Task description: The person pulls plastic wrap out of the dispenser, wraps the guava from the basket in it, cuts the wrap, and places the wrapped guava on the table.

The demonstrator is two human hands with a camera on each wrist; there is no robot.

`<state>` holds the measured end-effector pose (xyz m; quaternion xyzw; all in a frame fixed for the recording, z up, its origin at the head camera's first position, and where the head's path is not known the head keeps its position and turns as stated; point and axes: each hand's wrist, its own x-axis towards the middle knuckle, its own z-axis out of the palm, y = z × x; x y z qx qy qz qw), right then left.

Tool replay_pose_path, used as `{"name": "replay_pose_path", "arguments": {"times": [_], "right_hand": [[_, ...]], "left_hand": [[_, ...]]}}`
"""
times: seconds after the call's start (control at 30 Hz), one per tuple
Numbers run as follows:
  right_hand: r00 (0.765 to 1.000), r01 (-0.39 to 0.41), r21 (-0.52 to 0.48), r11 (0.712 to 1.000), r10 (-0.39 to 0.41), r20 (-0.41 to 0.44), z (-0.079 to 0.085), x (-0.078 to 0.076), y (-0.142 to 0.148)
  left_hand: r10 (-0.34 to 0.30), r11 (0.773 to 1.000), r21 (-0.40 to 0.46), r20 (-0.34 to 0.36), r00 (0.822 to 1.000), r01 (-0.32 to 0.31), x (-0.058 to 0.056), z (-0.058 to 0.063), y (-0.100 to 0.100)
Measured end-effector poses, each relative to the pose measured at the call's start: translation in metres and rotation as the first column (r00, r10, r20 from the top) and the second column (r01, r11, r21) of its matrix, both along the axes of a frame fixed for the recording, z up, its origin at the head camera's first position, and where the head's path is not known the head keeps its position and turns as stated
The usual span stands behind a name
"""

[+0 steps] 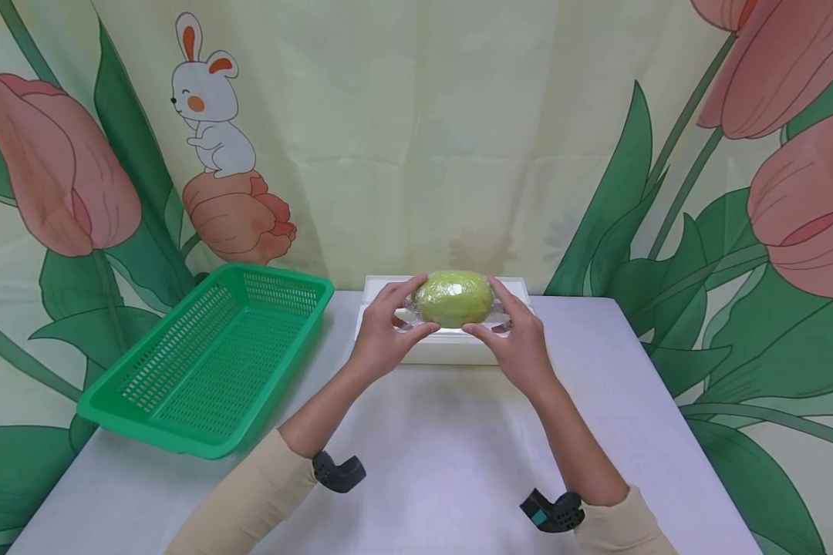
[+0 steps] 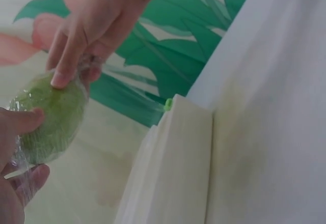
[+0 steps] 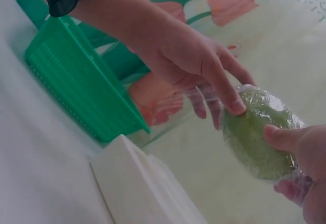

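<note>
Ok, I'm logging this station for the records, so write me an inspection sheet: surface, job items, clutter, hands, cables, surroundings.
Surface: white table; faint yellowish tint near the box, stain or light unclear.
Job items: green fruit in clear film, held off the table; white box on the table.
Clutter: green basket, left side, apart from the box.
Hands: left hand and right hand hold opposite ends of the wrapped fruit.
Cables: nothing seen.
Surroundings: curtain printed with tulips and a rabbit.
</note>
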<state>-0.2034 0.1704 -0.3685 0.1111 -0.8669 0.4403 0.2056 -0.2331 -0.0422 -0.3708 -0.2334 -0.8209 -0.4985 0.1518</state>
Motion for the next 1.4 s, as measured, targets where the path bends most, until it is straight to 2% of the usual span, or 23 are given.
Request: {"name": "replay_pose_path", "arguments": {"times": [0.6, 1.4], "right_hand": [[0.999, 0.038, 0.014, 0.999, -0.037, -0.035, 0.012, 0.012, -0.002], [0.998, 0.043, -0.013, 0.999, -0.044, -0.048, 0.023, 0.024, 0.000]], "left_hand": [[-0.007, 1.000, 0.007, -0.031, 0.999, 0.008, 0.011, 0.011, -0.002], [-0.020, 0.999, 0.028, -0.061, 0.998, 0.022, 0.021, 0.023, -0.003]]}}
